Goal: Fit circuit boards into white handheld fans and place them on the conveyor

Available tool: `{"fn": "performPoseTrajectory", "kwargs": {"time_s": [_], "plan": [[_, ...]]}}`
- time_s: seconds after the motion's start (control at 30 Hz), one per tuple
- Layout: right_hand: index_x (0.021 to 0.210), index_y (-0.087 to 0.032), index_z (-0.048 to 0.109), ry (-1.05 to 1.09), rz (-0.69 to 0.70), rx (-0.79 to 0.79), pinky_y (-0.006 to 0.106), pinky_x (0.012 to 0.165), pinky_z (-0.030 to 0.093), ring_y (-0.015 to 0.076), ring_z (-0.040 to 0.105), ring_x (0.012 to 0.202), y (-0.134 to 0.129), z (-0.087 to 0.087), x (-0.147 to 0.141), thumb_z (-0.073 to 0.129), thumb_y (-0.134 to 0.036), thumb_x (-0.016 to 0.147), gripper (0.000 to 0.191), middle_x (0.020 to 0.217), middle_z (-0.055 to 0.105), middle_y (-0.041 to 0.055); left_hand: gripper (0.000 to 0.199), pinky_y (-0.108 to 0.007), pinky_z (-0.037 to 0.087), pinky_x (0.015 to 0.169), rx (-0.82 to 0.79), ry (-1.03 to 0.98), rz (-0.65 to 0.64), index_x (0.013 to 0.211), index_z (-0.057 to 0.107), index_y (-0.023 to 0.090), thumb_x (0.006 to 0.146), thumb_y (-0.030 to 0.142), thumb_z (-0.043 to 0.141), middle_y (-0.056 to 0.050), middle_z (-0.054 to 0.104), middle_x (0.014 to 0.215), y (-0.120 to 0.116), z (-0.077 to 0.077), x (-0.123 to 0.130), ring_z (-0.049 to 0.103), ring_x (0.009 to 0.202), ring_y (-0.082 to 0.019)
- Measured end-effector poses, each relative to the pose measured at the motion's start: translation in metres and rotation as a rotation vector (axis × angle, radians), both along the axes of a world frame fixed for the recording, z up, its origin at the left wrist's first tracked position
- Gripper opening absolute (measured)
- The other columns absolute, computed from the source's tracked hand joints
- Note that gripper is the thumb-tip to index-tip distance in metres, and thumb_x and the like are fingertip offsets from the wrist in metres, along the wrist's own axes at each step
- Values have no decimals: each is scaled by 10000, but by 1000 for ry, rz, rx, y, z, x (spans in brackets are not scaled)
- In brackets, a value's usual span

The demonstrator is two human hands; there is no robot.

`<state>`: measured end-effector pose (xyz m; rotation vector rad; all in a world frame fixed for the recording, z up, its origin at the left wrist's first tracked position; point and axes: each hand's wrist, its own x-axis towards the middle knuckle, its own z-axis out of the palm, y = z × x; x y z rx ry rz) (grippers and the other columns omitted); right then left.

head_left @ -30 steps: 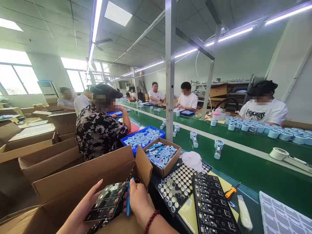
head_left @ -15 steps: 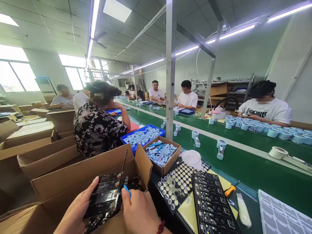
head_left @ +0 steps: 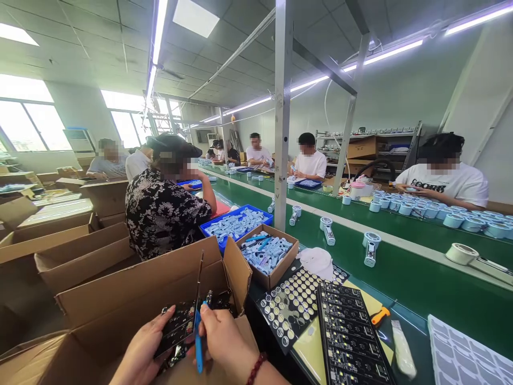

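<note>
At the bottom of the head view my left hand (head_left: 140,355) grips a black circuit board panel (head_left: 176,326) by its left edge, over an open cardboard box (head_left: 132,291). My right hand (head_left: 228,342) holds a thin blue tool (head_left: 198,339) against the panel's right edge and also touches the panel. A red bead bracelet sits on my right wrist. More black boards stand upright inside the box behind the panel.
On the green bench lie a large black board panel (head_left: 348,337), a punched-out black sheet (head_left: 290,305), a white cap, an orange knife (head_left: 379,316), a small box of blue parts (head_left: 266,254) and a blue tray (head_left: 236,223). Several seated workers line the conveyor; one sits directly ahead of me.
The panel in my hands has dropped lower and looks smaller in view. The blue tool now points down along its right edge. My view shifted slightly.
</note>
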<state>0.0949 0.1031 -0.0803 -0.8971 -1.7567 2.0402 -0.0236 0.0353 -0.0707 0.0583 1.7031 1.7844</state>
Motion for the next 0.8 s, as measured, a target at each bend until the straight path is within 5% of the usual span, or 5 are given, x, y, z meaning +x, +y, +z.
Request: {"fn": "performPoseTrajectory", "kwargs": {"time_s": [0.13,0.33,0.53,0.8], "plan": [[623,-204,525,-25,36,174,217,435,401,189,698,568,-6,-8,20,313,-334,1082,522,744,750,103,65,-264,503,419,-31,95,60,800,638,193,856,169,661,-6,668,535,-4,3,-9,613,440,-193],[856,-182,762,-103,28,610,371,689,481,357,756,886,-11,3,52,391,-401,1041,469,906,797,163,39,-262,509,452,-33,185,48,810,626,201,828,187,658,18,655,520,-4,16,-8,590,433,-181],[917,-172,773,-201,31,836,385,646,478,385,762,847,-11,11,59,365,-400,1021,479,902,790,180,115,-229,485,475,-18,286,43,806,607,207,749,267,687,48,645,517,-6,30,-8,541,446,-155],[900,-161,784,-244,34,918,375,585,442,384,766,805,-13,14,62,326,-419,1033,543,863,787,192,169,-226,457,492,-39,353,60,796,605,201,728,293,730,51,647,538,-9,41,-3,560,505,-165]]}}
